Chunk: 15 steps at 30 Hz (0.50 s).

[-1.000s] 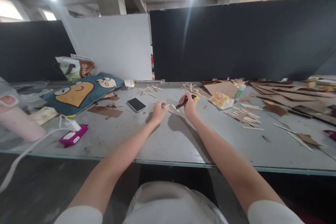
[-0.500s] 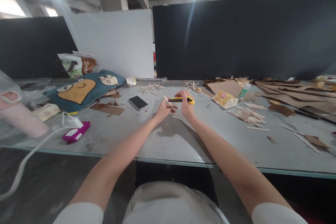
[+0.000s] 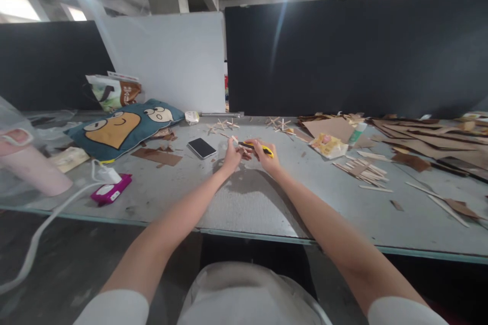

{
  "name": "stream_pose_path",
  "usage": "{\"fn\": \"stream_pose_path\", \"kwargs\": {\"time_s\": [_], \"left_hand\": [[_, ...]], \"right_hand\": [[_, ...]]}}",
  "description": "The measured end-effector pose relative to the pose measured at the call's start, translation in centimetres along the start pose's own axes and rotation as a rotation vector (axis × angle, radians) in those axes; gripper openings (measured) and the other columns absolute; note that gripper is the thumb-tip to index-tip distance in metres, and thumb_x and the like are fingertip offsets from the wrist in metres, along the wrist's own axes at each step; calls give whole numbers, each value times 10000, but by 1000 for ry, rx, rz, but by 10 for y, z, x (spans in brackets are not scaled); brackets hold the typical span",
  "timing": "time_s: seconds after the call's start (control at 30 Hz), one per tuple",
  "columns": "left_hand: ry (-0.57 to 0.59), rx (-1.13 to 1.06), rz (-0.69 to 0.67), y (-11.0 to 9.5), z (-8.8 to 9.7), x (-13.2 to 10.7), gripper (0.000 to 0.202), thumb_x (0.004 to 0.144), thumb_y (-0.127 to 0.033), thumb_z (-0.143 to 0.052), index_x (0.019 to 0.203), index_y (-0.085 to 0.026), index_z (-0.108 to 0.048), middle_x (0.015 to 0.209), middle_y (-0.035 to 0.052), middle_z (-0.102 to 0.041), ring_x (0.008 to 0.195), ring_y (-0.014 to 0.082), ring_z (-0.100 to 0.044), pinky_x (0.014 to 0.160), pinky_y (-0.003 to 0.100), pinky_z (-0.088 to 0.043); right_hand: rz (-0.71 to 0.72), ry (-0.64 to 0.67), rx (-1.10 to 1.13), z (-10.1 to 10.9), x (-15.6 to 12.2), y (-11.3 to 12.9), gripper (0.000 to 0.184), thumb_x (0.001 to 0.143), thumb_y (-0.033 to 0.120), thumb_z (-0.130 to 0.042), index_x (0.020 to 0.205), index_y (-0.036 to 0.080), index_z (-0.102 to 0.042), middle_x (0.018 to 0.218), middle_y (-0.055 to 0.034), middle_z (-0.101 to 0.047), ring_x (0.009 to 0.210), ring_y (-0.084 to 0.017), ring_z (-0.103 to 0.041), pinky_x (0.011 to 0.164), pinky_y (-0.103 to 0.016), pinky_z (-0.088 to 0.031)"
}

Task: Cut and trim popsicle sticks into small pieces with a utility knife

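Observation:
Over the middle of the grey table (image 3: pixel 251 198), my left hand (image 3: pixel 232 156) is closed on a pale wooden craft stick (image 3: pixel 235 139), whose upper end pokes out past the fingers. My right hand (image 3: pixel 268 156) grips a yellow and black utility knife (image 3: pixel 263 148), its front end pointing left toward the stick. Fingers partly hide where knife and stick come together, so I cannot tell whether the blade touches it. To the left of my hands lies a dark-screened phone (image 3: pixel 202 148). Small star shapes of crossed sticks (image 3: pixel 281 123) sit farther back.
At right are a bundle of craft sticks (image 3: pixel 362 170), a yellow packet (image 3: pixel 328 145), a glue stick (image 3: pixel 357 133) and stacked cardboard (image 3: pixel 412 137). A cushion (image 3: pixel 122 129), a purple power strip (image 3: pixel 112 190) with a cable and a pink tumbler (image 3: pixel 36 167) occupy the left.
Both hands have shifted slightly left relative to the table. The right hand has tilted the knife, so its rear end now points down to the right; the craft stick is turned and less visible.

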<state>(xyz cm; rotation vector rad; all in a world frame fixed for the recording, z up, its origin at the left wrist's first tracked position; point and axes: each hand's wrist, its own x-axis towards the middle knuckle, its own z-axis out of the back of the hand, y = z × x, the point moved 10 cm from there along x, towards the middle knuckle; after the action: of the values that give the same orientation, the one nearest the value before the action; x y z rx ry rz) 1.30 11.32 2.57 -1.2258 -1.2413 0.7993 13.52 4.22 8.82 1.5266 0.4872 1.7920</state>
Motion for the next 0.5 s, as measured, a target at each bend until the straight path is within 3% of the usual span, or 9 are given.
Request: {"fn": "stream_pose_path", "kwargs": {"time_s": [0.13, 0.33, 0.5], "left_hand": [[-3, 23, 3, 0, 1, -1, 555, 924, -173, -616, 1415, -214, -361, 692, -74, -692, 520, 140, -685, 581, 248, -551], [-4, 61, 12, 5, 0, -1, 464, 944, -168, -619, 1361, -219, -421, 674, -94, -629, 520, 128, -642, 570, 249, -546], [36, 123, -24, 0, -1, -6, 417, 959, -178, -618, 1337, -234, -450, 654, -91, -628, 534, 114, -631, 562, 207, -497]], "right_hand": [[-25, -67, 76, 0, -4, -5, 672, 978, 772, -441, 958, 207, -805, 585, 10, -589, 462, -129, -477, 524, -281, -411], [-91, -141, 150, -11, -12, -13, 605, 975, 736, -472, 888, 230, -791, 526, 33, -539, 434, -130, -478, 460, -255, -375], [-127, -191, 173, -8, -15, -19, 571, 964, 707, -512, 879, 220, -797, 525, 40, -551, 411, -111, -482, 443, -241, -370]]}}
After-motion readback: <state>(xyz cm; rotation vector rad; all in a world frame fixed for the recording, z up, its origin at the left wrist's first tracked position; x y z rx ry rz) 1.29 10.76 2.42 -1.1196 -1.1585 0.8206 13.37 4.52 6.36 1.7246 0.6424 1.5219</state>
